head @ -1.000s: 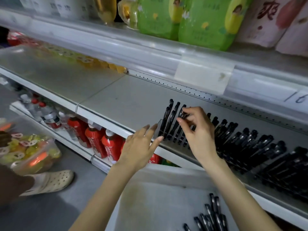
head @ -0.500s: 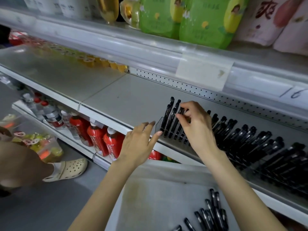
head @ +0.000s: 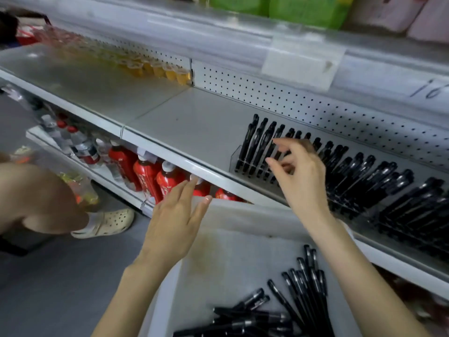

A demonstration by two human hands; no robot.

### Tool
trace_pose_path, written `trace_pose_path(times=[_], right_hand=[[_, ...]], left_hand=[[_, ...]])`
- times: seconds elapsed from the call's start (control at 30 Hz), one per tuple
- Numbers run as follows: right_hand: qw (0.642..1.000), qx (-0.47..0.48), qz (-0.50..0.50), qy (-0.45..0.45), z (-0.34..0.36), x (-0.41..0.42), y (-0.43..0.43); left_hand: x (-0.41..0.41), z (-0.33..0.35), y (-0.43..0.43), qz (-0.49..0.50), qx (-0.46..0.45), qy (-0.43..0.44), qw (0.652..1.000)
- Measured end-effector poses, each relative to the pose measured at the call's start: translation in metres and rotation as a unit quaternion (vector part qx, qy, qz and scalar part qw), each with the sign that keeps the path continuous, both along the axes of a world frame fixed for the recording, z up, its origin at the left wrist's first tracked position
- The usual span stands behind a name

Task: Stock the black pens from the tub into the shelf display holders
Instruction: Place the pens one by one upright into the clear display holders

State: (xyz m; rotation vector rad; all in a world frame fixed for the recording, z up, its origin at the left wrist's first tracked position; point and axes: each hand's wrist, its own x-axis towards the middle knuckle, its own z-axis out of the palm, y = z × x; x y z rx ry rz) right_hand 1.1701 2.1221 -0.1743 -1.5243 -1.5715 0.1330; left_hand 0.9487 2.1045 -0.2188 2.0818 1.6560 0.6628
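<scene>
The left hand (head: 175, 215) was open, its fingers straight and close together, palm down. It lay over the far left corner of the pale translucent plastic tub (head: 161, 300); whether it touched the rim could not be determined. The fingertips pointed toward the front edge of the grey metal shelf (head: 194, 122).

The right hand (head: 301, 181) was raised in front of the clear plastic display holder (head: 236, 161) at the shelf's front. Its fingers were loosely bent and spread, with the thumb apart from them. Nothing was seen held between them, so the hand was recorded as released. Contact between the fingertips and the pens behind them could not be confirmed.

The black click pens in the holder (head: 257, 147) stood in a row, tilted back toward the white perforated back panel (head: 291, 103). More rows of black pens (head: 369, 181) filled the holders to the right along the same shelf.

A loose heap of black pens (head: 279, 310) lay in the near right part of the tub, some lying across one another. The tub's far half showed bare, stained floor.

On the shelf below, red-labelled drink bottles (head: 145, 173) stood just beside clear water bottles (head: 82, 147). Orange jelly cups (head: 155, 69) lined the rear of the shelf section to the left. Green packets (head: 303, 8) sat on the shelf above, over a clear plastic label holder (head: 303, 62). At the left, a second person's bare leg and a cream perforated clog (head: 109, 222) rested on the grey floor.
</scene>
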Motion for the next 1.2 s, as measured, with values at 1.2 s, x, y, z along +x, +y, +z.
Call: trace_pose_path(times=[1.2], right_hand=[[0.928, -0.368, 0.027, -0.056, -0.098, 0.015, -0.125]], left_hand=[[0.006, -0.011, -0.025, 0.090, -0.092, -0.127, 0.984]])
